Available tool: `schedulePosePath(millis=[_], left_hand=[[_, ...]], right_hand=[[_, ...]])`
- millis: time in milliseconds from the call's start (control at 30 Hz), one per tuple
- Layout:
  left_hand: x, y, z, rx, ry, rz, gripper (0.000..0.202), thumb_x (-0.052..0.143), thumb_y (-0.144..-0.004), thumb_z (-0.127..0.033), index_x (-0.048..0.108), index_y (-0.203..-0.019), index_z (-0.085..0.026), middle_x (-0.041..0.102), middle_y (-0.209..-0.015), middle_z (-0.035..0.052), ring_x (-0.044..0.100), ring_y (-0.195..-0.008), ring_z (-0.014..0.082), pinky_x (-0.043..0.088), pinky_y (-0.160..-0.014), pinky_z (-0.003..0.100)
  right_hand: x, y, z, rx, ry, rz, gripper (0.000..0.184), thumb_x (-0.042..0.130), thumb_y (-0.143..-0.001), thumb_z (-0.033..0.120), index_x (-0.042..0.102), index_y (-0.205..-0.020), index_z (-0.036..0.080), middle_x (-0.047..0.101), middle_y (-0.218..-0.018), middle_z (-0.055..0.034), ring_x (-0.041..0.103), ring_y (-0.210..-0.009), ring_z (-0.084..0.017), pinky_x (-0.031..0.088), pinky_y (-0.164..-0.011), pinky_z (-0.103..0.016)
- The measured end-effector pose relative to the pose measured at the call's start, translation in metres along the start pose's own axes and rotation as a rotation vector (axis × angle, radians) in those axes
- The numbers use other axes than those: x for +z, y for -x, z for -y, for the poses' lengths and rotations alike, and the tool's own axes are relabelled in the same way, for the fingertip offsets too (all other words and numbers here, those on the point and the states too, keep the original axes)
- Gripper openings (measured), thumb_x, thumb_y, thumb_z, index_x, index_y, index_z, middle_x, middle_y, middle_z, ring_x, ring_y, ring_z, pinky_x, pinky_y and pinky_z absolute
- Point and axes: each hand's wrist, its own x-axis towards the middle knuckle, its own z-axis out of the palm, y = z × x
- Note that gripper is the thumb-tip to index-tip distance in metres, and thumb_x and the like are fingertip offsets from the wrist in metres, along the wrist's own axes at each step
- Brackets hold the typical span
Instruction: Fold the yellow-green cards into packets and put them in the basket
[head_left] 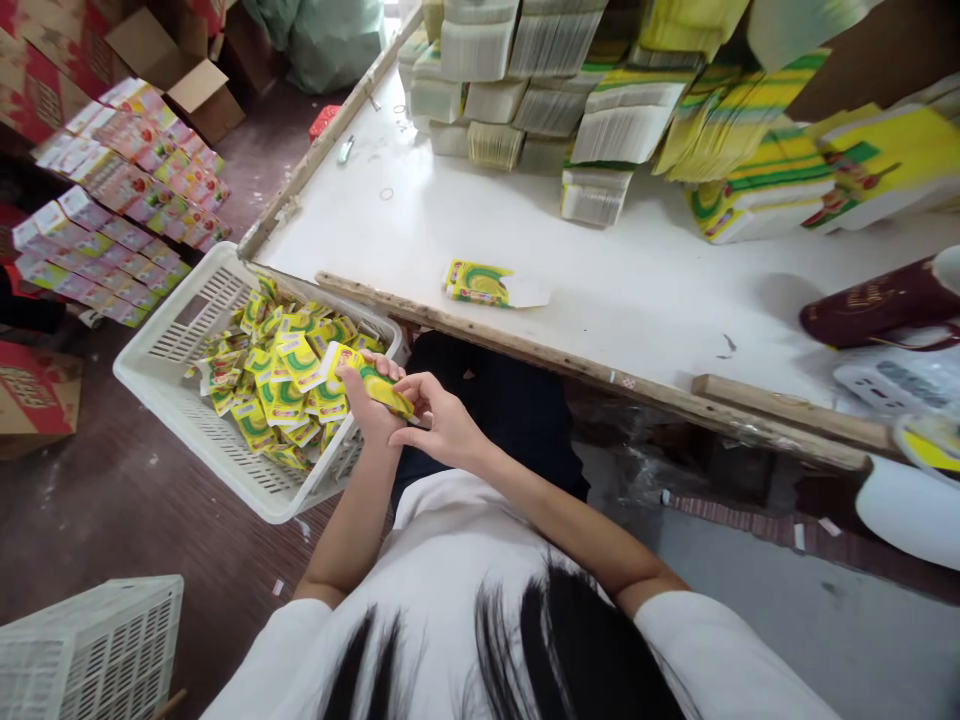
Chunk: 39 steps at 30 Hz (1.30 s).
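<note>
Evidently light and crushable, the small yellow-and-green printed cardboard carton point(381, 390) is pinched between left hand point(363, 404) and right hand point(445, 430); its edges look the best place to hold it.

White worktable point(645, 290), rough wooden edge strips point(525, 345); dark brown floor point(112, 500) left, grey floor point(750, 620) right; cardboard cartons point(187, 80) far corner.

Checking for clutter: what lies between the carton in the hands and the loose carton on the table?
Head view: between the held carton and the loose carton lie only the wooden table edge and dark clothing.
</note>
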Motion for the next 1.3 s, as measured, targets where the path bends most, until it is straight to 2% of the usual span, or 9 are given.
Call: schedulePosePath(millis=[133, 333, 500, 633, 733, 867, 933, 1067, 1300], left_hand=[[-0.011, 0.008, 0.009, 0.027, -0.107, 0.102, 0.065, 0.042, -0.078, -0.087, 0.058, -0.094, -0.025, 0.059, -0.084, 0.0021, 0.062, -0.080, 0.0151, 0.055, -0.079, 0.029], [-0.034, 0.011, 0.018, 0.012, -0.227, -0.010, 0.037, 0.077, -0.075, -0.054, 0.066, -0.086, -0.020, 0.071, -0.084, 0.0008, 0.068, -0.076, 0.0139, 0.057, -0.075, 0.026], [-0.053, -0.005, -0.012, 0.245, -0.482, 0.215, 0.061, 0.071, -0.079, -0.059, 0.060, -0.127, -0.022, 0.065, -0.130, 0.0119, 0.061, -0.125, 0.0263, 0.047, -0.109, 0.040], [-0.047, -0.003, -0.023, 0.262, -0.915, 0.609, 0.100, 0.087, -0.060, -0.056, 0.044, -0.143, -0.021, 0.049, -0.149, 0.0164, 0.046, -0.140, 0.0359, 0.038, -0.116, 0.051], [-0.039, 0.006, -0.012, 0.165, -1.015, 0.758, 0.078, 0.082, -0.071, -0.042, 0.046, -0.137, -0.021, 0.061, -0.132, 0.0132, 0.062, -0.121, 0.0303, 0.051, -0.101, 0.044], [-0.036, 0.018, 0.004, 0.201, -1.097, 0.543, 0.073, 0.079, -0.073, -0.040, 0.040, -0.132, -0.020, 0.066, -0.108, 0.0071, 0.068, -0.094, 0.0235, 0.056, -0.081, 0.036], [-0.035, 0.023, 0.008, 0.258, -1.114, 0.518, 0.079, 0.080, -0.072, -0.043, 0.037, -0.134, -0.021, 0.065, -0.110, 0.0083, 0.068, -0.095, 0.0246, 0.056, -0.079, 0.036], [-0.032, 0.028, 0.010, 0.418, -1.042, 0.600, 0.080, 0.077, -0.077, -0.039, 0.031, -0.140, -0.024, 0.059, -0.127, 0.0123, 0.065, -0.113, 0.0265, 0.055, -0.088, 0.037], [-0.031, 0.031, 0.011, 0.477, -1.014, 0.624, 0.062, 0.074, -0.076, -0.029, 0.040, -0.128, -0.026, 0.059, -0.114, 0.0058, 0.067, -0.097, 0.0200, 0.056, -0.080, 0.033]], right_hand=[[-0.014, -0.006, 0.001, 0.006, -0.039, -0.125, 0.035, 0.078, -0.075, 0.046, 0.059, -0.098, 0.029, 0.062, -0.084, 0.0023, 0.058, -0.076, -0.018, 0.050, -0.074, -0.034], [-0.047, -0.006, 0.001, -0.037, 0.113, -0.210, 0.020, 0.069, -0.083, 0.043, 0.067, -0.082, 0.023, 0.069, -0.077, -0.0006, 0.062, -0.069, -0.018, 0.051, -0.066, -0.033], [-0.078, -0.002, 0.006, -0.356, 0.812, -0.262, 0.015, 0.060, -0.093, 0.022, 0.074, -0.086, 0.023, 0.072, -0.086, -0.0044, 0.062, -0.084, -0.020, 0.050, -0.081, -0.037], [-0.074, -0.001, 0.011, -0.551, 1.031, -0.020, 0.025, 0.054, -0.097, 0.017, 0.075, -0.089, 0.028, 0.073, -0.084, -0.0007, 0.062, -0.094, -0.019, 0.041, -0.106, -0.044], [-0.062, -0.001, 0.013, -0.594, 0.900, -0.051, 0.018, 0.057, -0.096, 0.024, 0.072, -0.105, 0.030, 0.073, -0.104, -0.0021, 0.059, -0.117, -0.022, 0.028, -0.120, -0.049], [-0.051, -0.002, 0.009, -0.358, 0.463, -0.391, 0.070, 0.071, -0.085, 0.048, 0.045, -0.146, 0.024, 0.050, -0.149, -0.0130, 0.042, -0.142, -0.031, 0.034, -0.119, -0.051], [-0.045, -0.003, 0.005, -0.152, 0.165, -0.323, 0.075, 0.066, -0.086, 0.051, 0.040, -0.150, 0.022, 0.048, -0.152, -0.0136, 0.044, -0.141, -0.030, 0.039, -0.116, -0.049], [-0.037, -0.003, -0.001, 0.177, -0.241, -0.011, 0.058, 0.065, -0.087, 0.047, 0.056, -0.138, 0.022, 0.059, -0.143, -0.0098, 0.055, -0.133, -0.029, 0.044, -0.114, -0.049], [-0.038, 0.001, -0.016, 0.191, -0.287, -0.046, 0.077, 0.062, -0.084, 0.066, 0.050, -0.146, 0.022, 0.064, -0.137, -0.0117, 0.061, -0.126, -0.030, 0.049, -0.108, -0.050]])
